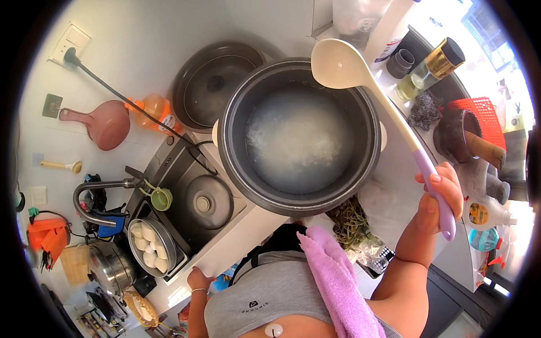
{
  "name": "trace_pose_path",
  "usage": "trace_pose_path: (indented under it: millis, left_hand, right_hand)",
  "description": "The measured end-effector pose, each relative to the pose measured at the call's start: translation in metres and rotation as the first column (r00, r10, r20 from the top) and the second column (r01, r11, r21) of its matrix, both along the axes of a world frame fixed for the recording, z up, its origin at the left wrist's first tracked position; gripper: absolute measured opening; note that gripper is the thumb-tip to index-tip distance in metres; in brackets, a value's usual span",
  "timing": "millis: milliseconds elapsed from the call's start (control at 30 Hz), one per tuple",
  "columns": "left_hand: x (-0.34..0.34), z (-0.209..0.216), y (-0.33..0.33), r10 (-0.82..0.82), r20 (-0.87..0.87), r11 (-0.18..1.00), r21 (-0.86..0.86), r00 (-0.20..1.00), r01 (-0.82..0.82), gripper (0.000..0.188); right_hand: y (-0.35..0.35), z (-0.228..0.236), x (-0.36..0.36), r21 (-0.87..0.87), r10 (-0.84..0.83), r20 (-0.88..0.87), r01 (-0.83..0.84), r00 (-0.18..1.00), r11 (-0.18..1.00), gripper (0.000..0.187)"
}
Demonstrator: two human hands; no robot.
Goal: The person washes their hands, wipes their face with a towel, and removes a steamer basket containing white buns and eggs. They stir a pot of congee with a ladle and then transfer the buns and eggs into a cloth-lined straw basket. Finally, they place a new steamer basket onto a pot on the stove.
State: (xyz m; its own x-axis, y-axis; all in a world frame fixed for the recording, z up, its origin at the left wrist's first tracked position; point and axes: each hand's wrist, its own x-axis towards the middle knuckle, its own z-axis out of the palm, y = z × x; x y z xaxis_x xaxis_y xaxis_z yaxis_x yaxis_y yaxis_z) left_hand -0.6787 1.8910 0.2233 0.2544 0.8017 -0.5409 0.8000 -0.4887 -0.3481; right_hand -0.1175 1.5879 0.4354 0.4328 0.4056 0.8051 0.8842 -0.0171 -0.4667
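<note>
My right hand (442, 197) is wrapped around the purple end of a long-handled cream ladle (340, 63). The ladle's bowl hangs over the far right rim of a large dark pot (234, 186), above the liquid. Inside the pot is cloudy whitish liquid (301, 141) with pale grains or foam near the middle. My left hand (199, 279) rests at the counter's front edge beside the sink, thumb apart from the fingers, holding nothing I can see.
Left of the pot is a sink (189, 239) with a round lid (209, 201) and a faucet (104, 185). A bowl of white pieces (149, 246) stands beside it. Behind are a dark round pan (217, 79) and an orange bottle (153, 111). Bottles and a mortar (452, 135) line the right.
</note>
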Motion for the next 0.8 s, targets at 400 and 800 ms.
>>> trace_pose_path:
  millis: [400,800]
  left_hand:
    - [0.0014,0.0016,-0.002,0.006,0.002,1.0,0.008,1.0,-0.006,0.086]
    - [-0.0038,-0.0043,0.0,0.07,-0.011,0.997,-0.02,0.997,-0.07,0.082]
  right_hand:
    - [-0.0017,0.0007,-0.0044,0.0,-0.018,-0.028,0.018,0.999,1.0,0.028]
    - [-0.0021,-0.0031,-0.0061,-0.011,-0.004,-0.031,0.003,1.0,1.0,0.028]
